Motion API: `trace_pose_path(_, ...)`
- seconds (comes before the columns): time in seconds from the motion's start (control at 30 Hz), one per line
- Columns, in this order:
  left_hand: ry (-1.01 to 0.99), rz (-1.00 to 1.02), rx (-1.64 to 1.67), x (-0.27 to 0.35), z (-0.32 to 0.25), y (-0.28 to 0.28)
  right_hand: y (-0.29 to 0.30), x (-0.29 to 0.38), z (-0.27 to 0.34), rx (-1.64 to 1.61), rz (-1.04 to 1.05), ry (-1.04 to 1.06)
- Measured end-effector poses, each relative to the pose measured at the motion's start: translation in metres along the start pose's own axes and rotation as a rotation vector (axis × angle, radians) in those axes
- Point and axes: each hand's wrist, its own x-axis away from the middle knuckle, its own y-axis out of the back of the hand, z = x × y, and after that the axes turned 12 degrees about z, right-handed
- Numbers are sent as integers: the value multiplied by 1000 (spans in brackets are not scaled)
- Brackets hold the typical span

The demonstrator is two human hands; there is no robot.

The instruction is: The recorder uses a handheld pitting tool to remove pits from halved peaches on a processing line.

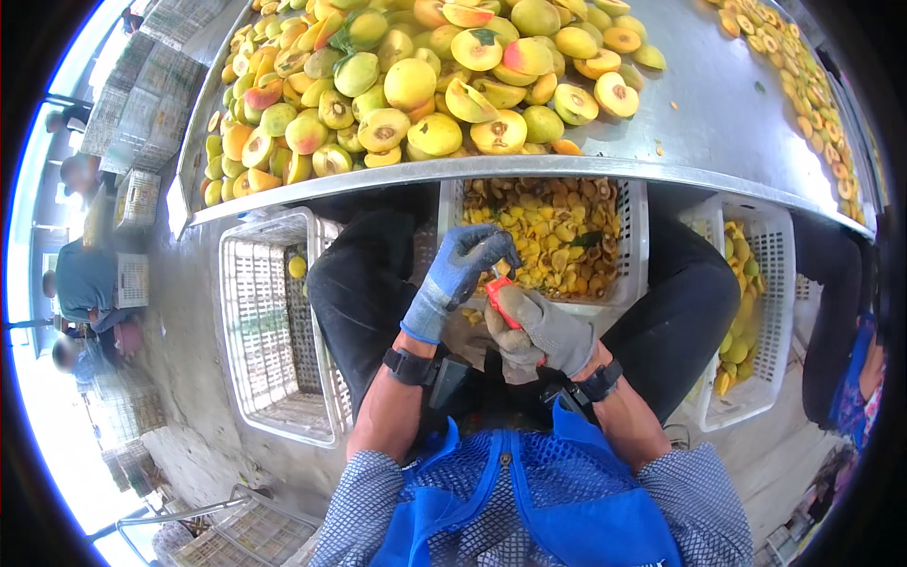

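My left hand point(464, 266), in a blue-grey work glove, has its fingers curled around a small piece of yellow-orange fruit point(502, 267), mostly hidden by them. Gloved in grey, my right hand point(542, 329) grips a red-handled tool point(502, 301) whose thin metal end reaches the fruit piece; its exact kind cannot be told. Both hands are above my lap, by the near edge of a white plastic crate point(635, 241) that holds fruit halves and scraps. Whole and halved yellow-green stone fruits point(411, 83) lie heaped on the metal table.
The metal table's raised rim point(496, 168) crosses in front of me. A white crate point(234, 333) with a few fruits stands left; another crate point(776, 340) of fruit stands right. More halves point(801, 92) lie on the table's far right. A co-worker's arm point(871, 368) shows at the right edge.
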Motion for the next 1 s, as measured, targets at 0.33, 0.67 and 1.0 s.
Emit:
trace_pose_path(0.33,-166,-225,384,-4,16,-28,11,-1,-17,-382,258,174)
trace_pose_path(0.67,-199,-713,168,27,-29,5,29,10,-11,10,-264,191)
trace_pose_path(1.0,69,-1027,-1469,84,-125,121,34,-14,-6,22,-514,145)
